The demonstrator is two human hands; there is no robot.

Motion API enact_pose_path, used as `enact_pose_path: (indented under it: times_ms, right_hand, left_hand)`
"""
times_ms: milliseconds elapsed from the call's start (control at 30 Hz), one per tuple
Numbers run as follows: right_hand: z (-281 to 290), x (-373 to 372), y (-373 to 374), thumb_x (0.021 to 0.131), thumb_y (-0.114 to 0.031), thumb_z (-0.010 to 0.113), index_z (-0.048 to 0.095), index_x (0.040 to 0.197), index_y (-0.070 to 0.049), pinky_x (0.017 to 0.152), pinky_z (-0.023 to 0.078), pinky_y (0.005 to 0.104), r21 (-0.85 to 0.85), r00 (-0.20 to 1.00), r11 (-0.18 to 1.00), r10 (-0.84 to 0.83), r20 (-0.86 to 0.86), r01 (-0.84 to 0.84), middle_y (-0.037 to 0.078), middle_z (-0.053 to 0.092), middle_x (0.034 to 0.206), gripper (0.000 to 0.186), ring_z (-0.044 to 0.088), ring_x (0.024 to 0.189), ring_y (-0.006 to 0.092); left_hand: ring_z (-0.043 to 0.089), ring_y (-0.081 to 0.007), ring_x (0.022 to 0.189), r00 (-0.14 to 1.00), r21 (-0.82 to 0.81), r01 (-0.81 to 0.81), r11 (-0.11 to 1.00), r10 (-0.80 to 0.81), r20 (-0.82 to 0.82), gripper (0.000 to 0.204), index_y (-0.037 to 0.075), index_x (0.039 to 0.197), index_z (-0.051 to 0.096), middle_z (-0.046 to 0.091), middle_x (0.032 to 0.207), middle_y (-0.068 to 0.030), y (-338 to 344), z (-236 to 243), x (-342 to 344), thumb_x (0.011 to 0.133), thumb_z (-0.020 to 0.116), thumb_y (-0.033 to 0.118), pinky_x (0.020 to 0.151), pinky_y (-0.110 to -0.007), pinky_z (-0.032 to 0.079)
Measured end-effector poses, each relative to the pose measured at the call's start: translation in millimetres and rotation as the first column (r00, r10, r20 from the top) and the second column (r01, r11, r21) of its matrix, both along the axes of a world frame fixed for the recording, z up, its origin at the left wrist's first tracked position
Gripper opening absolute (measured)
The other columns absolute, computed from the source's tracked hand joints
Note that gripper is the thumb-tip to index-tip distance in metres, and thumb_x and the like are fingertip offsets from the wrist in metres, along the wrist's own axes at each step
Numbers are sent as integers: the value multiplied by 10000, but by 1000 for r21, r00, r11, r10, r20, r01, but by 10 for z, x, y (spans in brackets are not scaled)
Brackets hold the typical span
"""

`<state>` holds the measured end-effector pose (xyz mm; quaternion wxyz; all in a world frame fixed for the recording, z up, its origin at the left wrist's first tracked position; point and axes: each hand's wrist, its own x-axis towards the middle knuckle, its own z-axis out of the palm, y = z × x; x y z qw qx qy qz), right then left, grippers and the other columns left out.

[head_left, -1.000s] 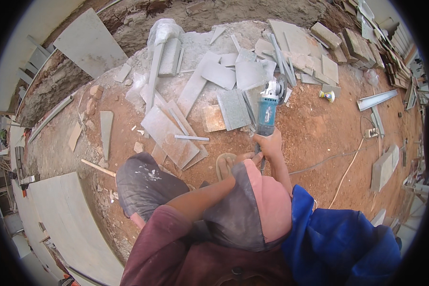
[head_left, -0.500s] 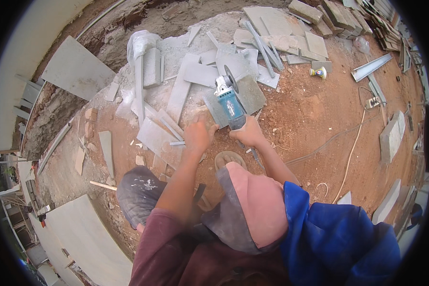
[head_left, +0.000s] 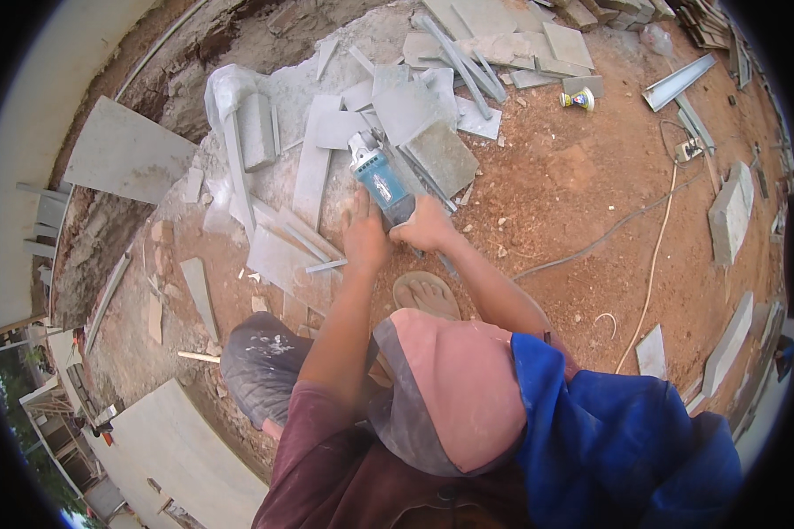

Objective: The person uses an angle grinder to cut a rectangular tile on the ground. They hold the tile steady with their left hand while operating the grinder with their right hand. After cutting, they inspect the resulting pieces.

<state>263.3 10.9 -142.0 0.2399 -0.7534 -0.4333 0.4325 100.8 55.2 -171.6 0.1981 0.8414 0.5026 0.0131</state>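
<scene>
Lower now than before, both hands, left (head_left: pixel 364 240) and right (head_left: pixel 425 227), clamp my heavy, rigid grinder (head_left: pixel 379 179) by its body.

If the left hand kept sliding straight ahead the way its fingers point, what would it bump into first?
The left hand points up the picture, right beside the blue angle grinder. Straight on, it would probably meet the grinder's body first, then the grey stone slabs beyond. Depth is hard to judge.
</scene>
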Motion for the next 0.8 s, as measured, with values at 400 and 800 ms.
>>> enact_pose_path:
  times_ms: [400,800]
  right_hand:
    - [196,5,61,606,-282,907,728,1092,99,908,605,445,-26,1000,999,19,-14,-19,305,772,1033,643,769,997,423]
    - [34,-5,78,586,-289,888,739,944,88,845,620,450,21,999,1000,-9,-43,10,307,764,944,541,776,928,426]
  left_hand:
    - [332,-336,1629,999,-27,-35,999,35,9,997,-5,1643,401,296,1781,-182,-19,32,20,794,890,180,1300,-554,282]
    - [349,-335,1620,999,-17,-40,999,41,29,909,-7,1607,448,346,1757,-192,-24,23,25,811,858,144,1300,-563,287]
